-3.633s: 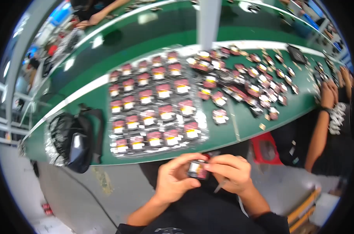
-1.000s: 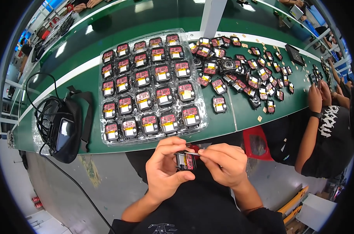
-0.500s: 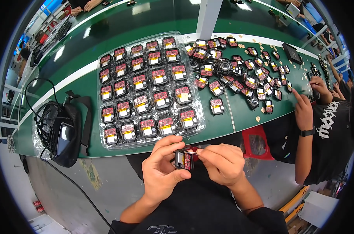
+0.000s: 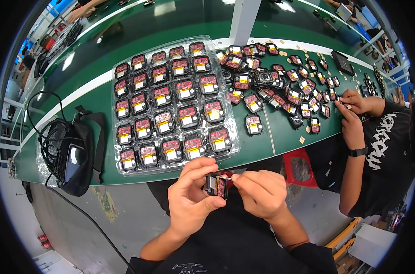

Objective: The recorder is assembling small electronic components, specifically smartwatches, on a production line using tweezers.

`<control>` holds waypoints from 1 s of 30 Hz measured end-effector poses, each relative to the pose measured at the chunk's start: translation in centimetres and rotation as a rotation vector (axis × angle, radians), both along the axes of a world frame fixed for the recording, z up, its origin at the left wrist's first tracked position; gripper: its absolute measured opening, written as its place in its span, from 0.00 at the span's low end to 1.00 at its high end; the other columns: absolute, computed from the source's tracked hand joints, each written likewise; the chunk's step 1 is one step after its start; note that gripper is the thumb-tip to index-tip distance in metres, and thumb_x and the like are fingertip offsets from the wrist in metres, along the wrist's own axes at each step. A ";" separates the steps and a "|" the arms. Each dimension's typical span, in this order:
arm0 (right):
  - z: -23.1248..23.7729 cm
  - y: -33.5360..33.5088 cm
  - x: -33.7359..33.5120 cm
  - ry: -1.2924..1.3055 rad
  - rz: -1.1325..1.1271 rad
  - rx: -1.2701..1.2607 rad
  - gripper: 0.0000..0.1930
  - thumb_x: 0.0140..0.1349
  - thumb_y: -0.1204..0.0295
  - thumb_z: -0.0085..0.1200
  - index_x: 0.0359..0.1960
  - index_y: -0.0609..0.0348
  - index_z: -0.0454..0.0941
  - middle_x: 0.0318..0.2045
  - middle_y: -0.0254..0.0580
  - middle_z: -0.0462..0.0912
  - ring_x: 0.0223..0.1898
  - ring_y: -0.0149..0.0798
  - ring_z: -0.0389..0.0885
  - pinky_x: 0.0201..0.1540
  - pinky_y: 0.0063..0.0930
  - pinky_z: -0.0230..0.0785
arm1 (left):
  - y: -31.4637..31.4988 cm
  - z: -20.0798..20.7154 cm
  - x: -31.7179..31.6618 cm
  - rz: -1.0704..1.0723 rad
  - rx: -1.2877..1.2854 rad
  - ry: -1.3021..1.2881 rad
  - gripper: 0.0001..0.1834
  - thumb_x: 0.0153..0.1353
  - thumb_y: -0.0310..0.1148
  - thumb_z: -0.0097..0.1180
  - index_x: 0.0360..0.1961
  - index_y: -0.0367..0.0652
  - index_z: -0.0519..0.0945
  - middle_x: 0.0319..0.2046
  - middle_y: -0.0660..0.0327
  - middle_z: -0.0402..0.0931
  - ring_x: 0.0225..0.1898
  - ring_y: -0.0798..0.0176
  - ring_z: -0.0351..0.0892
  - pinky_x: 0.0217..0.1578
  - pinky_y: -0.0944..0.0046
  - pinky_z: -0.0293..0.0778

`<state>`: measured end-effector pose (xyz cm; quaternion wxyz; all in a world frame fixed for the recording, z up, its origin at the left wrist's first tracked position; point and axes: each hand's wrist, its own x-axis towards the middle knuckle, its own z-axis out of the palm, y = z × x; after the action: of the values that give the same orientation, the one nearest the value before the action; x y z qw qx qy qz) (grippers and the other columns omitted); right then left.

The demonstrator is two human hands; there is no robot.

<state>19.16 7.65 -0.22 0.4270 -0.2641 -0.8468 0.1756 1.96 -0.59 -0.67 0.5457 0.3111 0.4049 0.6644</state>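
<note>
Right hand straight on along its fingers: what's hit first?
Likely the small black-framed device in the left hand; the thin metal tool pinched in the right hand reaches its upper edge. Actual contact: depth unclear.

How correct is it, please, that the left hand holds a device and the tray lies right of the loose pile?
The side is wrong: the head view shows the tray left of the loose pile; the left hand holds a device.
</note>
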 end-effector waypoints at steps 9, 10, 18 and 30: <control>-0.2 0.3 0.0 -0.089 -0.004 0.057 0.16 0.47 0.80 0.71 0.41 0.63 0.86 0.32 0.39 0.85 0.22 0.33 0.80 0.23 0.26 0.71 | 0.1 0.3 -0.2 0.048 -0.086 -0.050 0.35 0.51 0.23 0.78 0.60 0.27 0.76 0.62 0.50 0.69 0.55 0.58 0.80 0.43 0.69 0.83; -0.2 0.7 0.0 -0.034 0.058 -0.045 0.16 0.48 0.81 0.70 0.41 0.63 0.86 0.32 0.40 0.85 0.24 0.36 0.82 0.25 0.28 0.74 | 0.0 0.2 -0.3 0.043 -0.082 -0.091 0.35 0.51 0.24 0.78 0.60 0.27 0.76 0.61 0.50 0.71 0.56 0.57 0.80 0.46 0.67 0.83; -2.1 4.4 0.2 -0.119 -0.386 -0.257 0.12 0.60 0.74 0.67 0.45 0.58 0.82 0.45 0.43 0.81 0.31 0.45 0.85 0.29 0.39 0.77 | 2.2 2.6 -4.5 0.056 0.167 0.326 0.35 0.48 0.20 0.79 0.58 0.29 0.76 0.56 0.52 0.73 0.57 0.53 0.80 0.57 0.55 0.80; -3.8 4.8 -0.3 -0.242 -0.539 -0.127 0.13 0.58 0.64 0.70 0.41 0.49 0.83 0.47 0.36 0.79 0.24 0.41 0.82 0.24 0.37 0.74 | 17.6 5.3 -14.3 0.442 0.059 1.433 0.15 0.52 0.30 0.76 0.33 0.35 0.81 0.32 0.56 0.78 0.35 0.58 0.80 0.38 0.61 0.77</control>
<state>18.90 12.44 -3.98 0.3366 -0.5248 -0.7782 0.0758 -12.33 17.00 4.67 -0.0063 0.5935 0.6963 0.4036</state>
